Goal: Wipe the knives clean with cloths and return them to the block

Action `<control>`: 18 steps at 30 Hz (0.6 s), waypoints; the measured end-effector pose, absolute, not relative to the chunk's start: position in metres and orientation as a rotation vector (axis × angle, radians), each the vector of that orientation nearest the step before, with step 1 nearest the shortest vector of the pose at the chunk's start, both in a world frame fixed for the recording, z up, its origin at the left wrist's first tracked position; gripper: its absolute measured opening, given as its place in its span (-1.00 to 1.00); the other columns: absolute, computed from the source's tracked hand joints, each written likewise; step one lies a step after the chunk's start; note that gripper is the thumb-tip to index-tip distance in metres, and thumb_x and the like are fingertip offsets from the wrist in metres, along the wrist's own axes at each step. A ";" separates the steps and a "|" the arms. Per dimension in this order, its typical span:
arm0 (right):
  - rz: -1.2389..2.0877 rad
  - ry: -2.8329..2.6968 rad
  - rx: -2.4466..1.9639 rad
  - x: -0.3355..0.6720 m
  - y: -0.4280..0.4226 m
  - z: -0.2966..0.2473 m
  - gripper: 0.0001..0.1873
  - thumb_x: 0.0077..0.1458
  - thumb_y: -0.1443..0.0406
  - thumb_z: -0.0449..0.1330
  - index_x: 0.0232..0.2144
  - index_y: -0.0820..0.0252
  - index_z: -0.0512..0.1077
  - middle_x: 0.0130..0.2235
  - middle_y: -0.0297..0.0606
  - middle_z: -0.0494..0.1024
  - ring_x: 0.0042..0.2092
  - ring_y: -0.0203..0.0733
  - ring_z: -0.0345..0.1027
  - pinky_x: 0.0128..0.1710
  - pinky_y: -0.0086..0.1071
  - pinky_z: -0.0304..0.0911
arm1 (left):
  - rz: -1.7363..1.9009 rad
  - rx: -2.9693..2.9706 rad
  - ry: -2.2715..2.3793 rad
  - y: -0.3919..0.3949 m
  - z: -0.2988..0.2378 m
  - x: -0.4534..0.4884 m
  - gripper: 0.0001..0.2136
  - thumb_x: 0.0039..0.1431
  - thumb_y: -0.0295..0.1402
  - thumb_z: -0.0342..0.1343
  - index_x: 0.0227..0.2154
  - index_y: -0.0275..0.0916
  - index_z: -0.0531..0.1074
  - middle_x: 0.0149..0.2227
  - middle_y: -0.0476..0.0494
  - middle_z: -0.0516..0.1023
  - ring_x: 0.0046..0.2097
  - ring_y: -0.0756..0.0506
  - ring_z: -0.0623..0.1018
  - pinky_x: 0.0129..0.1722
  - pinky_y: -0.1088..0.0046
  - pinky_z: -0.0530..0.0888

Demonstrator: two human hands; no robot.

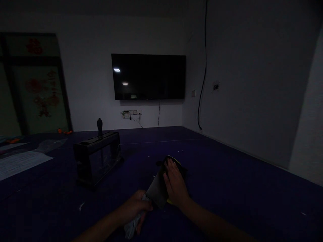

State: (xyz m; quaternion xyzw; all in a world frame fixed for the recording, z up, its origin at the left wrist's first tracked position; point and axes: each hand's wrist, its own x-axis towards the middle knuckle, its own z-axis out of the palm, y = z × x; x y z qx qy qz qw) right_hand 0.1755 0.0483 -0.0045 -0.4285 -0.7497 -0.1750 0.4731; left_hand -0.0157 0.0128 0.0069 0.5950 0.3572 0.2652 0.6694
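My left hand [136, 206] is closed around the pale wrapped handle [132, 227] of a broad-bladed knife that looks like a cleaver. Its wide grey blade [157, 190] slants away toward my right hand. My right hand [174, 181] lies with fingers stretched over the far part of the blade and a black and yellow thing [185, 171] under it. Most of that thing is hidden by the hand and I cannot tell its kind. To the left stands a black knife block [82, 161] with clear sides, and one dark handle [99, 125] sticks up from its top.
A dark purple surface [222, 201] spreads under everything, with small white scraps on it. A printed sheet [24, 163] and clear plastic [51, 144] lie at the far left. Behind are a wall-mounted television [150, 77], sockets and a hanging black cable [202, 90]. The room is dim.
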 end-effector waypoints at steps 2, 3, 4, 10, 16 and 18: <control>-0.433 -1.857 -1.037 0.176 0.048 -0.004 -0.50 0.23 0.27 -0.17 0.18 0.34 0.03 0.23 -0.05 0.04 0.24 -0.04 -0.14 0.16 -0.02 -0.03 | 0.608 1.348 0.810 0.012 0.006 -0.016 -0.88 -0.25 -0.34 0.06 -0.61 -0.28 0.27 -0.82 0.08 0.28 -0.84 0.09 0.17 -0.84 0.66 0.08; -0.427 -1.861 -1.038 0.176 0.048 -0.003 -0.51 0.23 0.27 -0.17 0.18 0.34 0.04 0.23 -0.05 0.05 0.24 -0.05 -0.14 0.17 -0.02 -0.03 | 0.616 1.351 0.813 0.012 0.006 -0.016 -0.87 -0.25 -0.34 0.07 -0.60 -0.28 0.27 -0.82 0.08 0.28 -0.84 0.09 0.18 -0.84 0.66 0.09; -0.418 -1.858 -1.043 0.176 0.048 -0.002 -0.51 0.24 0.27 -0.17 0.17 0.35 0.06 0.22 -0.05 0.06 0.24 -0.06 -0.13 0.17 -0.03 -0.03 | 0.622 1.351 0.815 0.012 0.006 -0.016 -0.86 -0.25 -0.34 0.08 -0.60 -0.27 0.27 -0.82 0.09 0.27 -0.83 0.09 0.19 -0.84 0.66 0.09; -0.320 -1.757 -1.127 0.175 0.051 0.001 -0.52 0.24 0.22 -0.18 0.15 0.31 0.12 0.20 -0.07 0.13 0.22 -0.06 -0.05 0.17 -0.05 -0.03 | 0.591 1.353 0.774 0.018 0.003 -0.017 -0.86 -0.26 -0.33 0.06 -0.59 -0.25 0.24 -0.83 0.07 0.28 -0.86 0.05 0.18 -0.85 0.64 0.07; -0.180 -1.694 -1.207 0.177 0.059 -0.006 -0.47 0.25 0.16 -0.20 0.16 0.36 0.09 0.21 -0.04 0.09 0.23 -0.04 -0.10 0.18 -0.04 -0.07 | 0.720 1.276 0.757 0.019 -0.004 -0.018 -0.85 -0.24 -0.30 0.03 -0.57 -0.25 0.24 -0.85 0.06 0.27 -0.84 0.03 0.23 -0.86 0.66 0.05; -0.151 -1.674 -1.203 0.178 0.060 -0.008 -0.46 0.25 0.15 -0.21 0.17 0.34 0.06 0.21 -0.04 0.09 0.23 -0.04 -0.10 0.18 -0.04 -0.08 | 0.742 1.262 0.765 0.019 -0.004 -0.018 -0.86 -0.25 -0.30 0.02 -0.60 -0.25 0.24 -0.85 0.07 0.26 -0.84 0.04 0.22 -0.86 0.65 0.08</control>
